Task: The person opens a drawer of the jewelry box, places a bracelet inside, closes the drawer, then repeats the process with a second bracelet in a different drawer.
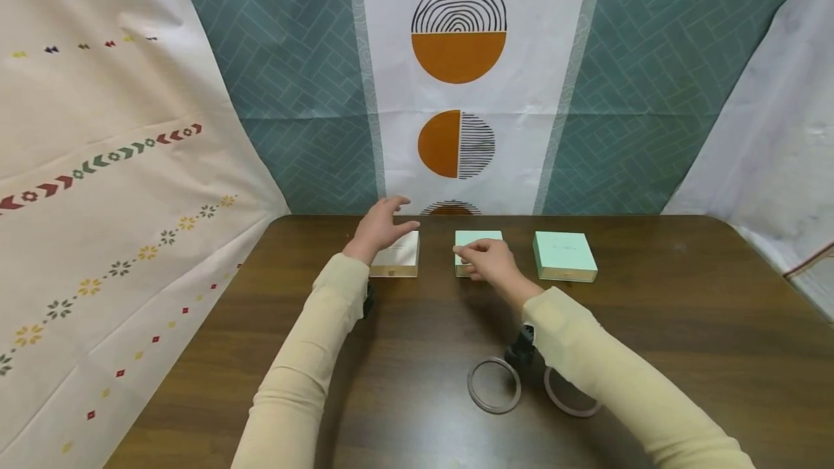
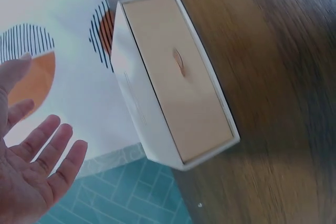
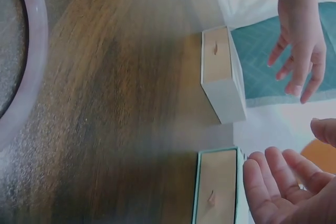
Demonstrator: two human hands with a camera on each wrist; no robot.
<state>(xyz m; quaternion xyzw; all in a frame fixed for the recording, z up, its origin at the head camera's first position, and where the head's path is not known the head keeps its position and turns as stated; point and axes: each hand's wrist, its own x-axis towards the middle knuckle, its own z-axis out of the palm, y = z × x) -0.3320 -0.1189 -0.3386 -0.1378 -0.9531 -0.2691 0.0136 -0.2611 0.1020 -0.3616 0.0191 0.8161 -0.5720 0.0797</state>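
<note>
A white drawer box with a beige front and a small pull loop stands at the left. My left hand hovers over its back part, fingers spread and holding nothing; in the left wrist view the palm is apart from the box. The middle box is mint green, its front partly covered by my right hand. That hand's fingers bend loosely in the right wrist view, with no object between them and the thumb. Whether they touch the box I cannot tell.
A third box, also mint green, stands to the right. Nearer the front lie a greyish bangle-like ring and a second ring, partly hidden by the right sleeve. Behind the brown table hangs a patterned cloth.
</note>
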